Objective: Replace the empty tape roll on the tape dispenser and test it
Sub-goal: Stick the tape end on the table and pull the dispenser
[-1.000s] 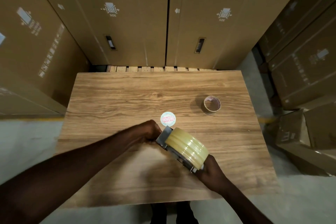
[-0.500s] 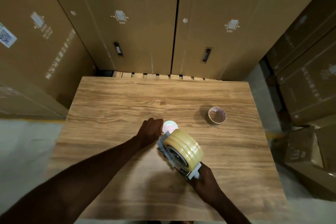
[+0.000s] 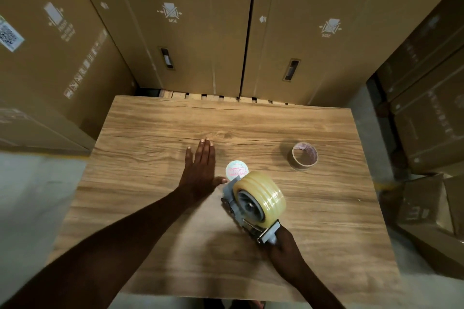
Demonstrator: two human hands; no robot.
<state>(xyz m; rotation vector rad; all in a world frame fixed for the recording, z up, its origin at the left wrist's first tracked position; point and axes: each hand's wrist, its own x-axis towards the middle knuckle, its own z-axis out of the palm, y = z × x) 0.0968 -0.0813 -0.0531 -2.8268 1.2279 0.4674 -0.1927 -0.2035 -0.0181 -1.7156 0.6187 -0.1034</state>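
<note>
Your left hand (image 3: 200,173): flat, palm down on the wooden table (image 3: 150,148), fingers straight and together, thumb spread toward the dispenser; it holds nothing.

Round label disc (image 3: 237,170): white with pink print, lying on the table just right of your thumb, at the dispenser's front end.

Tape dispenser (image 3: 247,211): grey, front end down near the table centre, loaded with a full clear tape roll (image 3: 263,198).

Your right hand (image 3: 286,249): wrapped closed around the dispenser's handle at its near end.

Empty tape roll (image 3: 304,156): bare cardboard core, standing apart on the table, toward the far right.
</note>
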